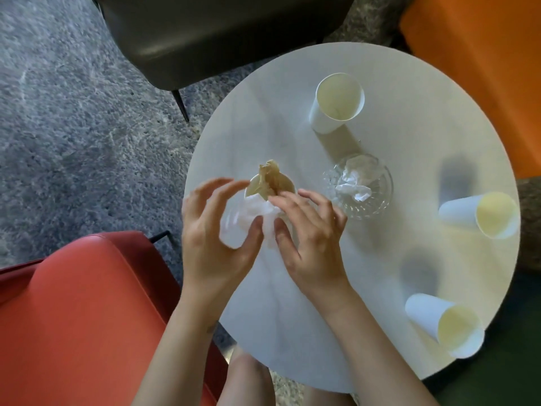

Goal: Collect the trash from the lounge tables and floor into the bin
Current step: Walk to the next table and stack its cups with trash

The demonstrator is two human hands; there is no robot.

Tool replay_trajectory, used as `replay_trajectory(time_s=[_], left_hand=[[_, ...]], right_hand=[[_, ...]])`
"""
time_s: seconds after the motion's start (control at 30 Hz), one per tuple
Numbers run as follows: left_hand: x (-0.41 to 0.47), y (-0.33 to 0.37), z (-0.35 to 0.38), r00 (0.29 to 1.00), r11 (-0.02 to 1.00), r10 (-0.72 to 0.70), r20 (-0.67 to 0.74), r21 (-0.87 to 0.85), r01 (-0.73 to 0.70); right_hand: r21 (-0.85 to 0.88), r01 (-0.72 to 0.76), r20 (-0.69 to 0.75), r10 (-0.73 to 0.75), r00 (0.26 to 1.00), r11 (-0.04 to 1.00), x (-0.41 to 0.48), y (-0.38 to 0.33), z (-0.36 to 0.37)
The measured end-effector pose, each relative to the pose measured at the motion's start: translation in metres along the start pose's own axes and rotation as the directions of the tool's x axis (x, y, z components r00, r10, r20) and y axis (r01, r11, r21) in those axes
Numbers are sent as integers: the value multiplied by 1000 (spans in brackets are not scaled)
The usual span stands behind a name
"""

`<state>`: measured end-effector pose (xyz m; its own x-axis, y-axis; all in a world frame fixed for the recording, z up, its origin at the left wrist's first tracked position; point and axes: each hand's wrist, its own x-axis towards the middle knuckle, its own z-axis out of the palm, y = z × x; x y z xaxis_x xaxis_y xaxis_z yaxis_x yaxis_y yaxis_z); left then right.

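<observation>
Tissue (265, 219), white and crumpled, is pinched between thumb and fingers of the right hand (313, 232), against a white paper cup (252, 187) stuffed with wrinkled brown paper (270, 178). The left hand (210, 232) curls beside that cup, motion-blurred; whether it grips is unclear. Both hover over the near-left part of the smooth round white table (409, 159). Three more paper cups (336, 104) stand toward its far and right rim, well apart; a cut-glass bowl (384, 187) holding another tissue wad sits just right of the hands. A red leather chair (73, 317) crowds the table's left edge.
</observation>
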<state>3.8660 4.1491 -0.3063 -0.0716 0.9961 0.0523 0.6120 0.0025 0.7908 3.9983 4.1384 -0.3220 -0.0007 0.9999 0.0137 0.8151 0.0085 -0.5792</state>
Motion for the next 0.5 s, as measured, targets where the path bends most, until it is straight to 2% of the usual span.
replay_trajectory(time_s=[0.1, 0.2, 0.4, 0.5], left_hand=[[-17, -3, -3, 996, 1000, 3, -94, 14, -1], [-29, -9, 5, 996, 994, 66, -65, 95, -60], [-24, -7, 20, 986, 975, 163, -24, 159, -157], [-18, -2, 22, 978, 968, 209, 13, 142, -209]], right_hand=[[-95, 13, 71, -6, 997, 995, 3, -1, 3], [-98, 18, 115, -7, 993, 995, 4, -1, 4], [98, 5, -36, -1, 999, 995, -7, 4, -5], [233, -15, -1, 16, 1000, 972, -13, 7, -9]])
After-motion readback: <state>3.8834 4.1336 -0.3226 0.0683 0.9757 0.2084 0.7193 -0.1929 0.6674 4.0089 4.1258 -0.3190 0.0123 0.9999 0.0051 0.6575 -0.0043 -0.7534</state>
